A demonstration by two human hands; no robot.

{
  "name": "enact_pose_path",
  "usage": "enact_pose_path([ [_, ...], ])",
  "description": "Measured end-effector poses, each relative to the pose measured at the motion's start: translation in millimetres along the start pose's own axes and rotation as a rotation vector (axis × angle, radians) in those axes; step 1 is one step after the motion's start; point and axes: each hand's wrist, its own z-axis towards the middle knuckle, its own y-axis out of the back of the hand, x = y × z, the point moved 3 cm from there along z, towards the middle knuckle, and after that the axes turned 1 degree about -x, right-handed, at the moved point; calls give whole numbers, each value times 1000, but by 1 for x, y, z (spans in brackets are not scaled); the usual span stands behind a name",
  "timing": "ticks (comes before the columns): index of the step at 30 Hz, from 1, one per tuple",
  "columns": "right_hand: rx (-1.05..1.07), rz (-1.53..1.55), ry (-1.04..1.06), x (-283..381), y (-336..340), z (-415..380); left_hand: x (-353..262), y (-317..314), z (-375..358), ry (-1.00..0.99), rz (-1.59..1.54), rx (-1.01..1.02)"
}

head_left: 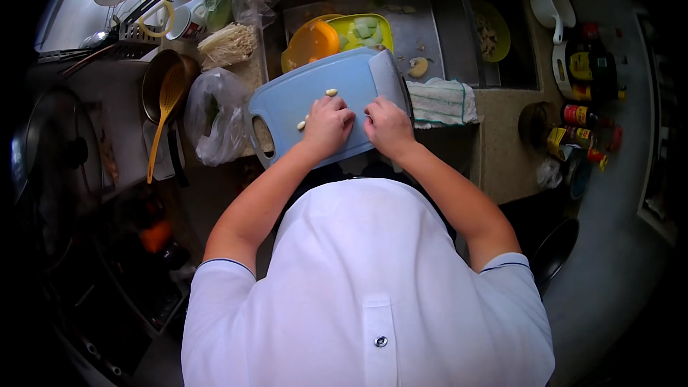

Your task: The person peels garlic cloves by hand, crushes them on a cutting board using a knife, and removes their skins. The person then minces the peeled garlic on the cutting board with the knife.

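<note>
Nearest, a person in a white short-sleeved shirt with dark piping (322, 272) stands with both forearms reaching forward. The left hand (330, 126) lies over a light-blue plastic cutting board (308, 86), fingers bent downward; whether they pinch anything cannot be told. The right hand (389, 127) is loosely curled close by, its fingertips turned toward the left; what it may grasp is hidden. Small, pale, oval cloves (331, 92) lie on the board around the left hand: one just beyond its knuckles, others beside it on the left. The board slants across the front of a grey metal sink (455, 57). Just right of the board lies a white cloth with green stripes (443, 102), and farther right a beige speckled desk (502, 150). Left of the board rests a clear, crumpled plastic bag (215, 125). Beyond the board, inside the sink, sit a round orange bowl (315, 41) and a yellow-green container (387, 27) holding pale green pieces (365, 29).
</note>
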Motion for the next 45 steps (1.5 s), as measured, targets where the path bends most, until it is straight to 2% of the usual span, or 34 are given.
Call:
enact_pose_path([
  [6, -86, -57, -114, 0, 31, -30, -1, -2, 2, -16, -68, 14],
  [9, 3, -246, -230, -3, 37, -53, 0, -5, 9, -1, -116, -29],
  [11, 157, -91, -410, -15, 24, -72, 6, -7, 10, 18, -151, -78],
  [12, 158, -91, -417, -19, 22, -77, 9, -5, 7, 17, -155, -72],
  [14, -13, 25, -449, -28, 18, -85, 15, 3, -1, -35, -65, -91],
  [17, -9, 138, -577, -28, 16, -95, 13, 11, -5, 1, -10, -42],
  [21, -43, 182, -541, -24, 10, -104, -10, 3, 14, -63, -67, -56],
  [23, -50, 140, -527, -19, 9, -106, -9, -14, 15, -162, -22, -14],
  [26, -23, 160, -569, -20, 6, -103, -10, -11, 8, -153, -27, -26],
  [28, -1, 156, -580, -26, 3, -103, -6, 20, 0, -61, -104, -145],
  [30, -5, 146, -538, -29, 7, -102, 6, 82, -6, 66, -172, -365],
  [32, -9, 118, -481, -32, 11, -101, 30, 167, -24, 131, 12, -610],
  [36, 34, 115, -437, -42, 17, -99, 98, 314, -97, 526, 437, -934],
  [37, 41, 116, -426, -41, 19, -96, 119, 340, -119, 662, 531, -917],
  [39, 49, 124, -408, -33, 23, -85, 164, 373, -158, 731, 781, -876],
  [40, 53, 125, -415, -31, 26, -86, 175, 382, -167, 936, 798, -814],
  [41, 52, 116, -419, -29, 25, -84, 191, 387, -176, 1013, 810, -768],
  [43, 81, 78, -411, -27, 24, -78, 228, 395, -193, 1059, 787, -694],
  [45, 132, 71, -478, -14, 31, -68, 234, 396, -188, 1028, 673, -657],
])
